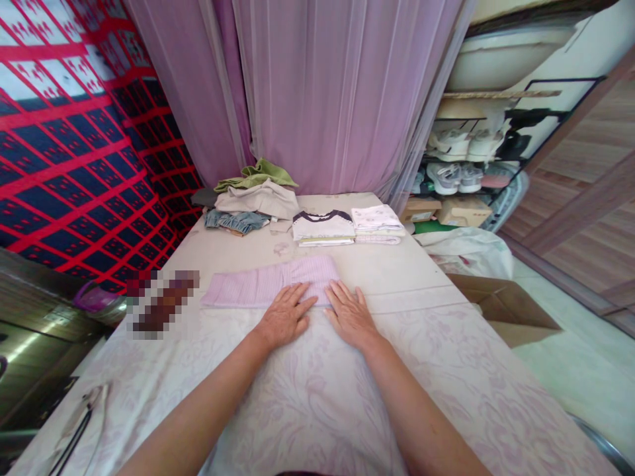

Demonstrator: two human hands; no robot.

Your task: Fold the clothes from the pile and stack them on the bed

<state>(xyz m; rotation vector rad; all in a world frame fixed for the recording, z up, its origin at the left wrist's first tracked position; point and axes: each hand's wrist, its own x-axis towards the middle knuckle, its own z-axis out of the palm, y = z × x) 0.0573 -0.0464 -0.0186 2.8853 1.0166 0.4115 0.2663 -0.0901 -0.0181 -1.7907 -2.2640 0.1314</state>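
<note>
A pink ribbed garment [253, 284], folded into a long flat strip, lies across the middle of the cloth-covered table [436, 370]; its exact kind I cannot make out. My left hand [286, 314] rests palm down with its fingers stretched over the garment's near edge. On the garment's right end lie the fingertips of my right hand [351, 314], also flat and spread. Neither hand grips anything. Behind the garment sit a folded white shirt with a dark collar [323, 227] and a stack of folded white clothes [378, 223].
A loose heap of clothes [258, 198] lies at the back left, before a purple curtain [317, 99]. Black cords [74, 433] are at the front left. Right of the table stand a shoe rack [461, 158] and an open cardboard box [506, 307]. A blurred patch covers the left edge.
</note>
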